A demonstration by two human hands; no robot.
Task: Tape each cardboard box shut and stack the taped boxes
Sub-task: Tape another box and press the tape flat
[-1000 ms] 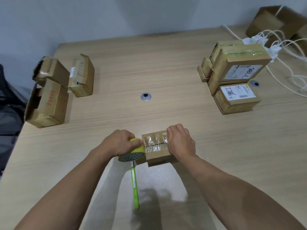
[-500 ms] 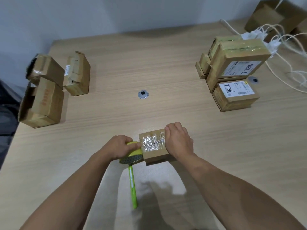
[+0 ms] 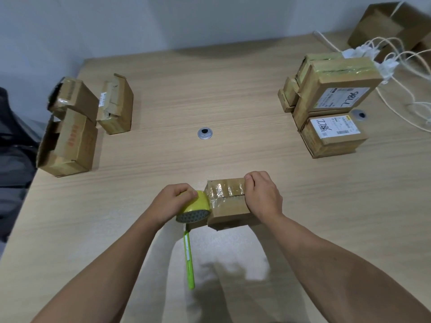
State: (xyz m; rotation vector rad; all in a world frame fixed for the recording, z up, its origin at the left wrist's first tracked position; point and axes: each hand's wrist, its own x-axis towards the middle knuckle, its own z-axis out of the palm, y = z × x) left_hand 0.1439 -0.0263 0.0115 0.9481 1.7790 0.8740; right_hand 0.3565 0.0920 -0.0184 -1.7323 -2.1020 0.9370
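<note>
Taping is in hand: at 6 o'clock, right hand (image 3: 262,195) fingers curl over the box (image 3: 229,203), left hand (image 3: 173,201) grips the roll (image 3: 196,207) at its 9 o'clock end; next, probably, cutting the tape.

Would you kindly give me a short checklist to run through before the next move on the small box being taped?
1. Right hand holds the box steady on the table: ok.
2. Left hand grips the tape roll against the box's left end: ok.
3. The tape strip covers the top seam: ok.
4. Strip stuck down the left end: cannot tell, the roll hides it.
5. Green tool lies on the table near the roll: ok.
6. Stack of taped boxes stands upright at right: ok.
</note>
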